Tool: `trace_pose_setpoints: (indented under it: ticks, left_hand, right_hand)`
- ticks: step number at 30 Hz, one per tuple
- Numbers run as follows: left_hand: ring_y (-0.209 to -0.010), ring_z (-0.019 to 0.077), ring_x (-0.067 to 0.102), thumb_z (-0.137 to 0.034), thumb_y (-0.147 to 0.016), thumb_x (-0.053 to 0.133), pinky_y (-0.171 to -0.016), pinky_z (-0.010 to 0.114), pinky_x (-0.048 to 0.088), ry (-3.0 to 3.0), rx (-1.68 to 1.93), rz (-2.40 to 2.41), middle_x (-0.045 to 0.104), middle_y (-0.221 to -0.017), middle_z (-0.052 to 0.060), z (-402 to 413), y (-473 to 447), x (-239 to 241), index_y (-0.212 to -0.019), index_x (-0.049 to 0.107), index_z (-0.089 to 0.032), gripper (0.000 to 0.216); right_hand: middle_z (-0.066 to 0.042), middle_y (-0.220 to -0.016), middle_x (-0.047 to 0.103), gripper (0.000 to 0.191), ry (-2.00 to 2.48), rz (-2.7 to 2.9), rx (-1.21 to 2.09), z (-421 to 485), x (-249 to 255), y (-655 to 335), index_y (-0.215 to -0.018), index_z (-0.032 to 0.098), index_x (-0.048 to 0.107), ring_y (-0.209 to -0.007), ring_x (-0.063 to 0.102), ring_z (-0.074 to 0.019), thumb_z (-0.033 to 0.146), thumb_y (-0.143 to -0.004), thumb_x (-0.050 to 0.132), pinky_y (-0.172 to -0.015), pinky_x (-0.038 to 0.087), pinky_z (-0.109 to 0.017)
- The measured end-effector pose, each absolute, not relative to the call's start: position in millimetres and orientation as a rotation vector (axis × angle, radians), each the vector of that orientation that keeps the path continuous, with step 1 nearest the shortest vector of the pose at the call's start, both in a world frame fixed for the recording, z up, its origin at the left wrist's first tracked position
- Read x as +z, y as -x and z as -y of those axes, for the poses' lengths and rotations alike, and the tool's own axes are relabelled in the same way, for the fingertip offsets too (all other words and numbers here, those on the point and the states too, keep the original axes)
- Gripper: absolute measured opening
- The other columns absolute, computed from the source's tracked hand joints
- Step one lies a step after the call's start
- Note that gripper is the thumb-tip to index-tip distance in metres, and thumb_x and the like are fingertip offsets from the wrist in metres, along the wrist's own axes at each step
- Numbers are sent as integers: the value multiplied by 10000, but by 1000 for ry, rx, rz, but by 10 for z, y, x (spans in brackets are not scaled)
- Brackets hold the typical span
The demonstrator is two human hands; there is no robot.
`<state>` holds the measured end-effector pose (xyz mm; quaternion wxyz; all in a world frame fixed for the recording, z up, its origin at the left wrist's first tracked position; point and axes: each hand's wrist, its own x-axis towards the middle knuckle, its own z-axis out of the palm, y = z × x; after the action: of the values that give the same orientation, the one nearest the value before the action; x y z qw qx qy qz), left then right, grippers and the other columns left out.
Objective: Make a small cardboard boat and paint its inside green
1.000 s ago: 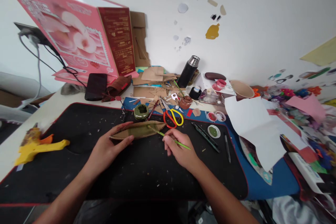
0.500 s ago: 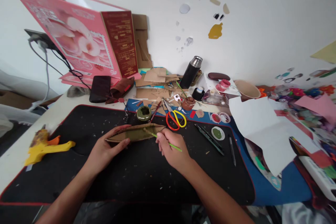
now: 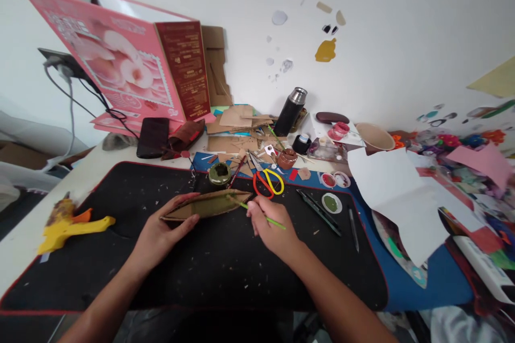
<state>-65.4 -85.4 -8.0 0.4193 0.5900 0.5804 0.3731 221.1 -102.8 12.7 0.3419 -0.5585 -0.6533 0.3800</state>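
Observation:
My left hand grips the left end of a long, pointed cardboard piece shaped like a shallow boat, thumb in front and fingers behind. Green paint coats the middle and right of its inside; bare brown cardboard shows at the left end. Between thumb and fingers, my right hand holds a paintbrush with a bright green handle. Its bristles touch the inside of the piece toward the right end. Just behind stands an uncapped jar of dark green paint.
Scissors with red and yellow handles lie behind my right hand. A yellow glue gun rests at left. To the right are a green paint lid, a dark cutter-like tool and a pen. A black thermos stands at the back.
My right hand and the brush have shifted right along the inside of the cardboard piece, and green paint now reaches further right. My left hand keeps its hold.

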Motion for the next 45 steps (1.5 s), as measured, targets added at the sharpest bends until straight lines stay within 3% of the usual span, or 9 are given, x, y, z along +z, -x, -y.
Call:
trace_pose_setpoints:
  ticks: [5, 12, 23, 45]
  left_hand:
    - [-1121, 345, 800, -656, -827, 804, -1037, 463, 643, -1544, 984, -1477, 836, -1241, 88, 889, 618, -77, -1250, 786, -248, 588]
    - [-1094, 314, 797, -588, -868, 774, -978, 405, 649, -1648, 1059, -1500, 831, -1218, 72, 945, 608, -43, -1198, 774, -253, 471]
    - [-1086, 292, 798, -519, -915, 749, -996, 408, 645, -1799, 1090, -1507, 824, -1231, 45, 973, 607, -52, -1215, 754, -288, 378]
    - [-1121, 281, 785, -447, -955, 750, -1027, 393, 629, -1950, 1134, -1460, 799, -1285, 38, 1034, 622, -101, -1291, 730, -309, 363]
  right_hand:
    - [55, -522, 572, 386, 1521, 1604, 968, 1032, 127, -2356, -834, 262, 613, -483, 610, -158, 466, -1137, 487, -607, 472, -268]
    - [46, -549, 575, 341, 1432, 1813, 868, 1046, 193, -2146, -845, 268, 622, -531, 631, -171, 403, -1129, 489, -647, 460, -279]
    - [50, -515, 580, 382, 1497, 1724, 943, 1093, 190, -2261, -838, 272, 611, -504, 629, -173, 458, -1140, 466, -639, 475, -287]
    - [57, -497, 565, 403, 1551, 1711, 941, 1035, 260, -2466, -822, 272, 613, -478, 612, -170, 477, -1138, 472, -626, 480, -285]
